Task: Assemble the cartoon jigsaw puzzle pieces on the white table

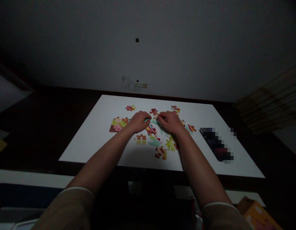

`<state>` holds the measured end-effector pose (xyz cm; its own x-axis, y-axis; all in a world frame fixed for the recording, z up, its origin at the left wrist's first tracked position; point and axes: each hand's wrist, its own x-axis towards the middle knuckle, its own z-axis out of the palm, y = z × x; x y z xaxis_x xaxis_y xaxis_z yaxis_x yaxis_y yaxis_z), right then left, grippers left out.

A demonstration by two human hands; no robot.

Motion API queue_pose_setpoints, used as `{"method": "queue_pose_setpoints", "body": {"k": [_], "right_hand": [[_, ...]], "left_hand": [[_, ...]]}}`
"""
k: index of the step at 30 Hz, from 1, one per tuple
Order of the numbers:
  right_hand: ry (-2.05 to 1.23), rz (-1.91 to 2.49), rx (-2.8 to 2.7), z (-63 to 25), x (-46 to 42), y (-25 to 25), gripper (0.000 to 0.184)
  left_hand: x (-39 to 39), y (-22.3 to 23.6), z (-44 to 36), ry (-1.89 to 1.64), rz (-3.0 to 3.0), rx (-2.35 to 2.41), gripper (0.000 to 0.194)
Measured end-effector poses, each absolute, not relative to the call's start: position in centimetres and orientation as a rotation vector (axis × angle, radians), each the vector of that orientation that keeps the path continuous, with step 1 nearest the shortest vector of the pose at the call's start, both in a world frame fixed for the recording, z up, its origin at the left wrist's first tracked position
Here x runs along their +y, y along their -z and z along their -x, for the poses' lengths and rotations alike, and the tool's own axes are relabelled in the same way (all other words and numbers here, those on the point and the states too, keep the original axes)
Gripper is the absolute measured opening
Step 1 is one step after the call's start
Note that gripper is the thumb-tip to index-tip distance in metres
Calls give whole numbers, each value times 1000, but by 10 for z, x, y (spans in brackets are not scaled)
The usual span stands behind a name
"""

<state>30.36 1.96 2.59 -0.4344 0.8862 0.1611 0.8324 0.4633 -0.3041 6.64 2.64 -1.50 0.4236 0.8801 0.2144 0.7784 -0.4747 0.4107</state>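
The left hand (138,122) and right hand (168,123) reach over a white board (95,143) on a dark bench (49,127), their fingers (146,116) meeting at a teal puzzle piece (151,121). Other puzzle pieces (141,139) lie scattered around and below the hands, and a joined patch of pieces (118,124) sits just beside the left hand. A pixelated object (216,143) lies on the board to the right, and an orange cardboard box (256,215) shows at the lower right.

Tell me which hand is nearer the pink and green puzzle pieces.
Left. The left hand sits just to the right of the pink and green puzzle pieces, while the right hand is farther right, beyond the left hand.
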Motion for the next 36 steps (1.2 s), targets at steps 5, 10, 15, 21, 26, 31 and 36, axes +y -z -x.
{"method": "queue_pose_setpoints", "body": {"k": [5, 10, 15, 21, 26, 31, 36], "right_hand": [[-239, 1436, -2419, -303, 19, -25, 31], [-235, 1443, -2423, -303, 19, -25, 32], [-258, 1452, -2428, -302, 18, -27, 32], [-251, 1478, -2448, -302, 17, -28, 32], [-259, 1478, -2450, -302, 18, -26, 33], [-271, 1450, -2461, -301, 18, -26, 32], [-281, 1444, -2462, -301, 17, -27, 33]], "left_hand": [[26, 15, -66, -575, -2444, 1445, 28], [27, 16, -67, -571, -2454, 1445, 28], [27, 16, -67, -574, -2457, 1443, 28], [28, 17, -66, -579, -2460, 1443, 28], [27, 16, -66, -570, -2464, 1443, 29], [27, 15, -67, -560, -2462, 1457, 29], [27, 15, -67, -555, -2466, 1454, 29]]}}
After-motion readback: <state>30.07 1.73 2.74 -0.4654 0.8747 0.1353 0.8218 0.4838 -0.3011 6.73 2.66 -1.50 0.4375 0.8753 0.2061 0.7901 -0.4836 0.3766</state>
